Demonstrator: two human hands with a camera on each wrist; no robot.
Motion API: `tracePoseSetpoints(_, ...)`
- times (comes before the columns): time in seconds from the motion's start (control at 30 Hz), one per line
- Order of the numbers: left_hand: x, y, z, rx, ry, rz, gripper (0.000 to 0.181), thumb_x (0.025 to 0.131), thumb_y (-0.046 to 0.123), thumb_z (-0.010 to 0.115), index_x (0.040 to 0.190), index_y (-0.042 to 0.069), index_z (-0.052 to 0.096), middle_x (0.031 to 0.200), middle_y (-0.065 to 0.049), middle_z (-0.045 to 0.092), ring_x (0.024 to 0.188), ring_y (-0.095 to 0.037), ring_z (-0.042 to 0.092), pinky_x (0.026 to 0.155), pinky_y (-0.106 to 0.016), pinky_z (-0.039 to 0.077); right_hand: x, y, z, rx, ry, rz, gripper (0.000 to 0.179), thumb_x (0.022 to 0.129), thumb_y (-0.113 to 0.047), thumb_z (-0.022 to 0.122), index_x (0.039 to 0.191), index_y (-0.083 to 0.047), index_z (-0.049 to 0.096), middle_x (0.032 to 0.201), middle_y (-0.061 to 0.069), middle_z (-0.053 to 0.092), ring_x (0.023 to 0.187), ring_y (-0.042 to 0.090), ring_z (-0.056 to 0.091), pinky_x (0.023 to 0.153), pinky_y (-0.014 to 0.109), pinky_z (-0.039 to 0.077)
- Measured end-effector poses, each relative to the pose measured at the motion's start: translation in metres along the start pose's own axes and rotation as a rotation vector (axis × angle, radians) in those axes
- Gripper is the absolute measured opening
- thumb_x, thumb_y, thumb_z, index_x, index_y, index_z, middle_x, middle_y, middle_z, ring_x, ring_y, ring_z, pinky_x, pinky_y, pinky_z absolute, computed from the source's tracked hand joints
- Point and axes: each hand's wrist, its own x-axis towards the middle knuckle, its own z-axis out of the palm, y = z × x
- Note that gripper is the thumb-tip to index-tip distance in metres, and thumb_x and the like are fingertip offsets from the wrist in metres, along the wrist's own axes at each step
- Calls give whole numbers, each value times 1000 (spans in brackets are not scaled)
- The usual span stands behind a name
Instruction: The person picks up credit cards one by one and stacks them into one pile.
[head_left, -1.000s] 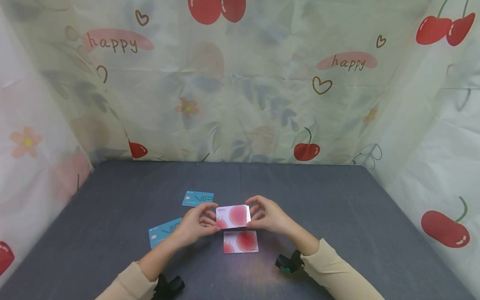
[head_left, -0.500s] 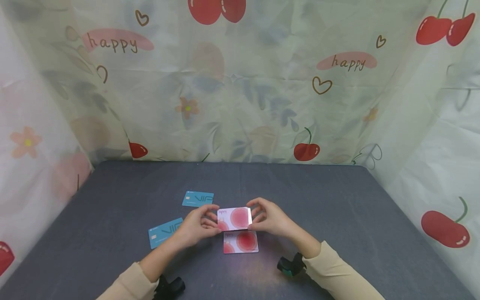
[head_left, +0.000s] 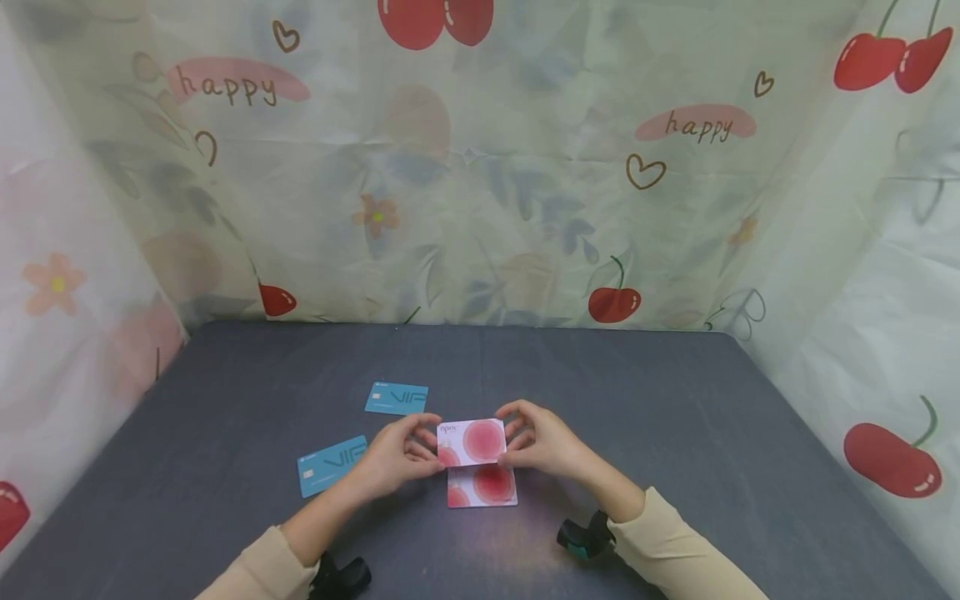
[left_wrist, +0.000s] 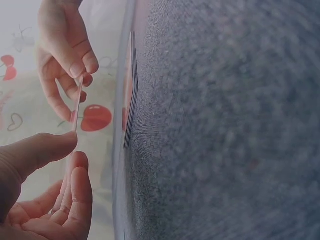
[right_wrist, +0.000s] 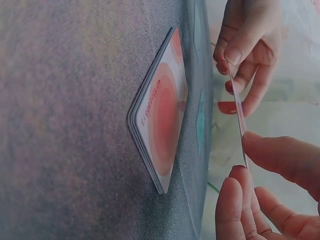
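Between both hands, a pink-and-white card [head_left: 471, 442] with red circles is held above the table. My left hand [head_left: 401, 450] pinches its left edge, thumb below and fingers above in the head view. The right edge is pinched by my right hand [head_left: 546, 442]. Seen edge-on in the right wrist view, the held card [right_wrist: 238, 102] is thin. Just below and nearer me lies a small stack of like cards [head_left: 482, 487], its far part hidden by the held card. In the right wrist view this stack [right_wrist: 162, 117] shows several layers and a printed number.
Two blue cards lettered VIP lie left of the hands: one farther back [head_left: 397, 398], the other [head_left: 330, 467] beside my left forearm, its right end partly covered. They lie on a dark grey table [head_left: 637, 400]. A printed curtain [head_left: 480, 233] encloses the back and sides.
Both hands have brought the held card slightly toward me and to the right. It now overlaps the far edge of the stack in the head view. The blue cards have not moved.
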Motion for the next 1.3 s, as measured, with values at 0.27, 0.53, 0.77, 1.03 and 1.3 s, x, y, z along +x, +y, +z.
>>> tracePoseSetpoints(0.27,0,-2,3,6,1,-18,60,76,4,74,129,-4,46,98,-14,58,79,-16,66,70,-24,55,-2,3,1,11,1,7,53,75,-6,75,120,3,49,97,18,59,77,17,66,64,22,51)
tracePoseSetpoints(0.53,-2,0,4,16,3,1,59,75,3,74,127,-7,47,95,-14,58,76,-16,66,68,-25,55,-5,4,2,17,2,8,53,75,-7,75,121,2,49,98,18,59,78,17,66,64,23,52)
tracePoseSetpoints(0.77,-2,0,6,16,-1,-1,58,75,2,73,126,-6,47,94,-14,58,76,-16,66,67,-24,55,-8,4,3,24,6,19,54,75,-6,76,121,2,49,98,17,59,78,17,65,64,24,52)
tracePoseSetpoints(1.03,-3,1,8,18,-5,-20,57,75,3,74,126,-4,48,94,-12,58,76,-15,65,67,-24,55,-8,9,5,29,-2,31,53,74,-7,76,120,1,50,95,14,59,76,14,65,64,23,52)
tracePoseSetpoints(1.3,-4,2,7,36,-14,-38,56,76,4,74,125,-4,49,94,-12,58,77,-14,64,67,-25,55,-9,10,7,37,-6,33,53,74,-6,76,120,2,50,95,14,58,75,12,65,63,22,51)
